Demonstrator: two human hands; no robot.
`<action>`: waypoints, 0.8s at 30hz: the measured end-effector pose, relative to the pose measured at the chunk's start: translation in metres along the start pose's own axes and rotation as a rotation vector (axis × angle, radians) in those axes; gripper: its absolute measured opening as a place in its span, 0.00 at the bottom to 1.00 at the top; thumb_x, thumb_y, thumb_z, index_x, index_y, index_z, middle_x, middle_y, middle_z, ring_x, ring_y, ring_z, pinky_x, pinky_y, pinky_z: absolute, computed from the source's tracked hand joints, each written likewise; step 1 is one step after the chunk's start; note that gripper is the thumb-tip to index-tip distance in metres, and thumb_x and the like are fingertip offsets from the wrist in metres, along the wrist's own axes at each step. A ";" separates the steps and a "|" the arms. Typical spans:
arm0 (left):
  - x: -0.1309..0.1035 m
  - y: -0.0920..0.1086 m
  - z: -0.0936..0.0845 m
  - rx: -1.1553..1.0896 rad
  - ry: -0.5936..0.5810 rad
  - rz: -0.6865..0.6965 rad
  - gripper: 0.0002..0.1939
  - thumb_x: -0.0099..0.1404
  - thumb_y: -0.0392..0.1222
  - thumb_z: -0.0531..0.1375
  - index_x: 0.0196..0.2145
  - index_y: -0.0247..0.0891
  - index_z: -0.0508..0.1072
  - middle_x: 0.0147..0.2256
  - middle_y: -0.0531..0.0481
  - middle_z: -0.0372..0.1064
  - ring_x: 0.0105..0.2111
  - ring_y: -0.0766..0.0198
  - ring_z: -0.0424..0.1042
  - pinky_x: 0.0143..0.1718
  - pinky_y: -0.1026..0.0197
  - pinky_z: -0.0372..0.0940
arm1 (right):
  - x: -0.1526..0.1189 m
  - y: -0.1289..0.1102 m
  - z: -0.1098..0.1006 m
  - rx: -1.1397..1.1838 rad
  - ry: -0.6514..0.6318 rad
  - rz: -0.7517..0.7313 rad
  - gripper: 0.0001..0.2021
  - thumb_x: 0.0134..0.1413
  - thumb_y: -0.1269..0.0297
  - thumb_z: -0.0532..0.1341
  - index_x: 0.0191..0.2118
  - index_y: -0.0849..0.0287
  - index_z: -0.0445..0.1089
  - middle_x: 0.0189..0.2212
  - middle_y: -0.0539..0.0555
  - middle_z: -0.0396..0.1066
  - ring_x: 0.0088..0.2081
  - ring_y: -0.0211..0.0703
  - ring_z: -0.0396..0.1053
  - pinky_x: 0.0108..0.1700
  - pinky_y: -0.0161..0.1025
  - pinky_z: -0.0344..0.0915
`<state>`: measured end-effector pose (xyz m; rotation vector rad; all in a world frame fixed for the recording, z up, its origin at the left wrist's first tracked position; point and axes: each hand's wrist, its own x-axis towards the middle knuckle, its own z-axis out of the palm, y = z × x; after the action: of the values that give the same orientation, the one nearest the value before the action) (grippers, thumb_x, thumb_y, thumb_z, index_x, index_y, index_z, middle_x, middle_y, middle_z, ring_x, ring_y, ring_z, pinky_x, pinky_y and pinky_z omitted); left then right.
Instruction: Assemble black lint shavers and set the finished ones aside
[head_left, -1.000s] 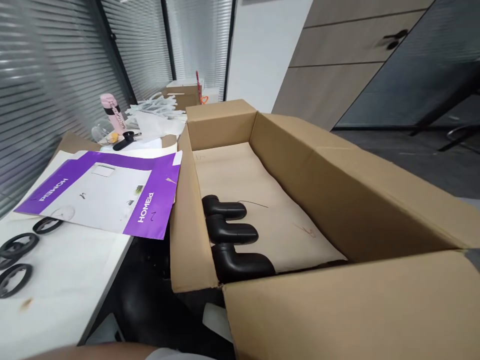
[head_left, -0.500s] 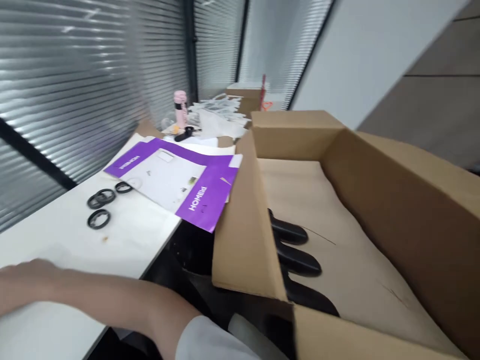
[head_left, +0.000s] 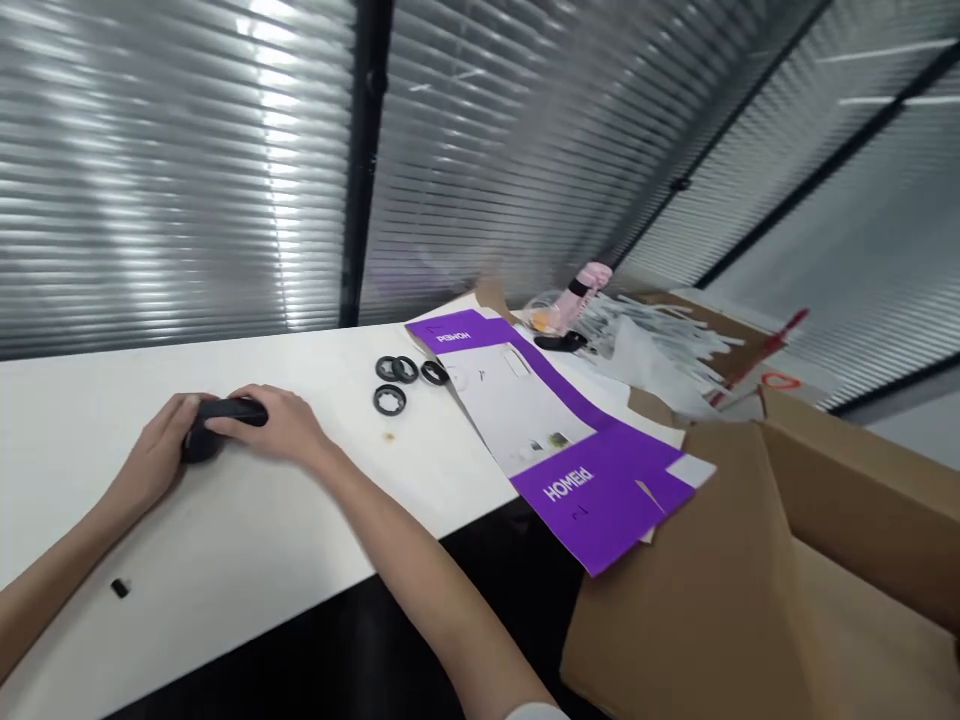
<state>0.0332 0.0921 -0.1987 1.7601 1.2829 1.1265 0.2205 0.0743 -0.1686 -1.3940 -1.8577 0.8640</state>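
Note:
A black object (head_left: 204,437) with a rounded end and a handle-like arm lies low over the white table (head_left: 315,520) at the left. My left hand (head_left: 156,452) wraps round its left side. On its right part, my right hand (head_left: 279,425) has its thumb in front and its fingers behind. A small black piece (head_left: 120,587) rests on the table below my left hand. Several black rings (head_left: 389,400) lie to the right of my hands.
Purple and white printed cardboard (head_left: 555,490) overhangs the table's front edge. An open cardboard box (head_left: 690,580) stands at the lower right. Behind are a pink bottle (head_left: 589,285), a black tool (head_left: 559,342) and plastic wrapping (head_left: 652,360). Blinds line the back.
The view has swung left, so the box and cardboard now sit further right. Both hands and the black object between them have come into view; earlier only one blurred arm showed.

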 end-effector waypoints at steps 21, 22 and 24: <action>0.000 -0.010 0.023 -1.192 -0.107 -0.222 0.31 0.54 0.56 0.77 0.51 0.45 0.76 0.55 0.44 0.75 0.55 0.44 0.75 0.54 0.34 0.75 | -0.022 0.055 -0.105 -0.326 0.381 0.119 0.16 0.61 0.45 0.63 0.40 0.50 0.80 0.43 0.57 0.76 0.45 0.53 0.74 0.50 0.48 0.71; 0.001 -0.010 0.023 -1.229 -0.082 -0.256 0.28 0.55 0.55 0.76 0.49 0.43 0.77 0.55 0.42 0.75 0.57 0.41 0.73 0.55 0.31 0.74 | -0.031 0.062 -0.116 -0.353 0.401 0.158 0.15 0.61 0.47 0.63 0.41 0.52 0.80 0.44 0.58 0.76 0.46 0.54 0.74 0.52 0.50 0.71; 0.002 -0.007 0.024 -1.282 0.013 -0.318 0.22 0.58 0.49 0.76 0.46 0.41 0.77 0.55 0.41 0.75 0.59 0.41 0.73 0.57 0.31 0.73 | -0.048 0.076 -0.129 -0.396 0.417 0.211 0.15 0.59 0.50 0.64 0.43 0.55 0.80 0.46 0.61 0.76 0.51 0.59 0.72 0.57 0.55 0.68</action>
<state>0.0526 0.0951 -0.2137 0.5661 0.5131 1.2965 0.3768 0.0601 -0.1626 -1.8725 -1.6256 0.2655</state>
